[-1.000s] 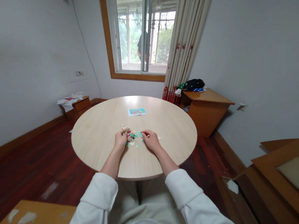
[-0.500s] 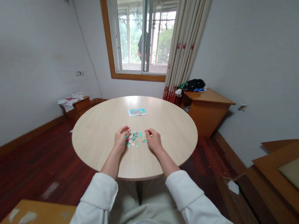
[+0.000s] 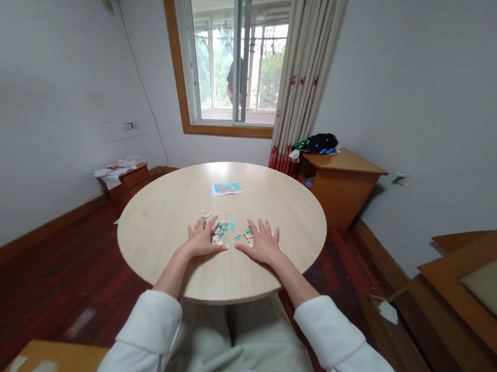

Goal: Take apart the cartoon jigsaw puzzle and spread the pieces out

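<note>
Small jigsaw puzzle pieces [image 3: 220,234] in turquoise, white and mixed colours lie heaped on the round wooden table [image 3: 160,210]. My left hand [image 3: 200,239] rests at the left side of the heap, fingers spread, the thumb along its near edge. On the other side my right hand [image 3: 262,243] is spread too, curved around a smaller group of pieces [image 3: 248,237]. Neither hand grips anything. A few pale pieces [image 3: 206,213] lie beyond the left fingertips. Farther back sits a flat picture card [image 3: 227,188] with a turquoise scene.
Behind the table is a window [image 3: 225,56] with a long curtain [image 3: 298,79]; a person [image 3: 236,84] stands outside. A wooden desk [image 3: 338,184] holding dark cloth is at the right. A low cabinet [image 3: 133,178] with papers stands at the left, a wooden surface [image 3: 48,368] nearer me.
Both hands have gone from curled fingers to spread ones and now lie lower, around the pieces. My hands are farther out to each side. The view has shifted slightly.
</note>
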Demonstrator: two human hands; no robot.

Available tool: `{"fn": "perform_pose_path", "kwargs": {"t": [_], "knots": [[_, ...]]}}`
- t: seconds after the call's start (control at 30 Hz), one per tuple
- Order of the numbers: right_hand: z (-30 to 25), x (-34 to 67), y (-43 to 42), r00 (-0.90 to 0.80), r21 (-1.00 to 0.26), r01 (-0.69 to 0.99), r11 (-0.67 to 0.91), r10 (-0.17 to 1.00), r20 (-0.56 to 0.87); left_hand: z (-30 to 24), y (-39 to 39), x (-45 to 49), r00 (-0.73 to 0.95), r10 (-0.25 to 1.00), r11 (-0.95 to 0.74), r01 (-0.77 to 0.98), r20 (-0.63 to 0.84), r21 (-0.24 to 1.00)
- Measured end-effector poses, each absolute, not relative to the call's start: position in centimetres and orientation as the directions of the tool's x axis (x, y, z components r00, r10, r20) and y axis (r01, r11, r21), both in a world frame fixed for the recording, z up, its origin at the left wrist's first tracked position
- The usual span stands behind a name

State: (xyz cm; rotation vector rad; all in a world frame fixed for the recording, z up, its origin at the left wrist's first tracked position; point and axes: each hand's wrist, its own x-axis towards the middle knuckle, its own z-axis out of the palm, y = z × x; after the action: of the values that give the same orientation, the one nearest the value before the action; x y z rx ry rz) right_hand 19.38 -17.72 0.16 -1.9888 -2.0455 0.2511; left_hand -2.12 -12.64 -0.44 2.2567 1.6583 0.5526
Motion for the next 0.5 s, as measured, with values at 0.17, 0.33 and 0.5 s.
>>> {"fn": "perform_pose_path", "kwargs": {"t": [0.17,0.33,0.5], "knots": [[0.1,18.5,-17.1,0.008,-0.299,0.954,0.005,0.999,0.04,-0.7,-12.4,-2.2,0.218,0.97,-0.243,0.899,0.109,0.365],[0.1,17.5,-15.2,-0.101,-0.283,0.952,0.121,0.991,0.082,-1.0,-11.2,-0.8,0.27,0.935,-0.335,0.882,0.228,0.332],[-0.5,16.7,-12.8,-0.185,-0.31,0.917,0.252,0.955,0.231,-1.1,-10.1,0.7,0.319,0.884,-0.432,0.836,0.341,0.339]]}}
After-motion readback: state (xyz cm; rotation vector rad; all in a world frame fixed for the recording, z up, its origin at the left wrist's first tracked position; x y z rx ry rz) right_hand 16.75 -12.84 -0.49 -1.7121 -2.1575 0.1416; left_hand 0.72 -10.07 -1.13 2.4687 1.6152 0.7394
